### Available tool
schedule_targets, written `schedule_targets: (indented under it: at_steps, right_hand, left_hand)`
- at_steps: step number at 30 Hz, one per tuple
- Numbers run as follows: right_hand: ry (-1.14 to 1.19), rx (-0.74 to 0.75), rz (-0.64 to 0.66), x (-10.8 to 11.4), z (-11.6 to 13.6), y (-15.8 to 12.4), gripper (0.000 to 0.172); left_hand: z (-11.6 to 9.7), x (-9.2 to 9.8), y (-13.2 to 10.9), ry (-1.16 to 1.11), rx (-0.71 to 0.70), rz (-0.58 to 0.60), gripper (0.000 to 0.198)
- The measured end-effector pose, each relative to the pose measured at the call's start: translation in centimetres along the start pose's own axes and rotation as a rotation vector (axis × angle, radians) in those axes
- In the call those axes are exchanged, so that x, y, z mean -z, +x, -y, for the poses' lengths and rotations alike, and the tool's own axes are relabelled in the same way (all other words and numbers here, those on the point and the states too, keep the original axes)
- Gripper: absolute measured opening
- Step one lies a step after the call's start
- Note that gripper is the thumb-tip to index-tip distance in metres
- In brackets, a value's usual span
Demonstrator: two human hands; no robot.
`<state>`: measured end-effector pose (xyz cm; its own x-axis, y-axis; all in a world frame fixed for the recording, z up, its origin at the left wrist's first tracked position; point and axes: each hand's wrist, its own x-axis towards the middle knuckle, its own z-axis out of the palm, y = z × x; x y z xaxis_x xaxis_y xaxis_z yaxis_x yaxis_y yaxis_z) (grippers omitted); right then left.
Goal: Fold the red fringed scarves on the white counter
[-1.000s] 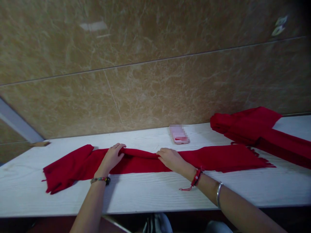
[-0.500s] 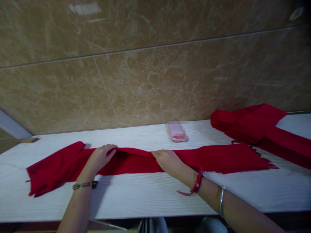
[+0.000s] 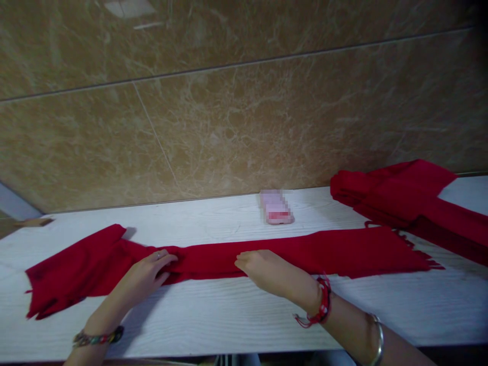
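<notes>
A long red scarf (image 3: 343, 249) with a fringed right end lies across the white tabletop, its middle narrow and its left end spread wider at a slant. My left hand (image 3: 147, 272) rests on the scarf left of centre, thumb and fingers apart, with slightly creased cloth beneath. Farther right, my right hand (image 3: 263, 269) has its fingers bent and pressed together at the tips, closed on the scarf's surface. The undersides of its fingers are hidden.
More red fringed cloth (image 3: 392, 190) lies in a folded heap at the back right. A pink phone (image 3: 276, 206), partly blurred out, sits behind the scarf near the brown marbled tile wall (image 3: 229, 127). The white table (image 3: 213, 320) ends at a front edge.
Both hands have come down toward me from the scarf's far edge. The edge they held raised has been folded over, and the middle of the scarf now lies flatter.
</notes>
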<state>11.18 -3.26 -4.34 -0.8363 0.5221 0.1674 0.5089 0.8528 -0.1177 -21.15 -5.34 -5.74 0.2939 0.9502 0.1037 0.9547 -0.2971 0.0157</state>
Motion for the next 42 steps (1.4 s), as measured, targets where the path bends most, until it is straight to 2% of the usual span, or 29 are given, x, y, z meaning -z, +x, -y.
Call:
schedule_targets:
  at_steps: [3,8,13,18,21,24,28,31,33,37,39,42]
  right_hand:
    - [-0.028,0.014,-0.005,-0.1,0.0,-0.3,0.031]
    - [-0.151,-0.037,-0.037,-0.5,-0.6,-1.9,0.039]
    - [-0.274,0.048,-0.114,-2.3,-2.1,-4.0,0.046]
    - [-0.254,0.06,-0.139,-3.4,-3.2,-4.7,0.047]
    - [-0.196,0.073,-0.13,-3.5,-3.6,-4.8,0.042]
    - [-0.128,0.1,-0.096,-3.4,-4.0,-5.0,0.04]
    - [-0.074,0.098,-0.057,-2.9,-4.0,-5.2,0.041]
    - [-0.049,0.083,-0.048,-2.6,-3.8,-5.2,0.042]
    - [-0.042,0.074,-0.048,-2.5,-3.6,-5.2,0.042]
    - [-0.035,0.06,-0.056,-2.4,-3.4,-5.2,0.042]
    - [-0.026,0.055,-0.063,-2.4,-3.4,-5.1,0.041]
    - [-0.016,0.041,-0.067,-2.3,-3.3,-5.1,0.041]
  left_hand:
    - [0.2,0.0,-0.2,0.029,-0.011,-0.021,0.03]
    - [0.6,0.4,-0.8,0.078,-0.034,-0.132,0.031]
    - [0.3,-0.2,-1.7,0.08,-0.139,-0.116,0.03]
    - [0.5,0.0,-1.8,0.095,-0.137,-0.167,0.031]
    - [0.9,-0.2,-2.0,0.102,-0.124,-0.159,0.031]
    - [1.9,-1.0,-2.7,0.118,-0.106,-0.147,0.034]
    - [4.6,-1.8,-3.8,0.138,-0.102,-0.135,0.038]
    - [6.5,-1.8,-4.4,0.154,-0.066,-0.134,0.037]
    - [6.8,-1.6,-4.6,0.185,-0.041,-0.139,0.037]
    - [4.8,-0.4,-3.7,0.274,-0.036,-0.171,0.039]
    - [3.1,0.2,-2.7,0.281,-0.099,-0.165,0.041]
    - [1.6,0.5,-1.2,0.228,-0.205,-0.094,0.037]
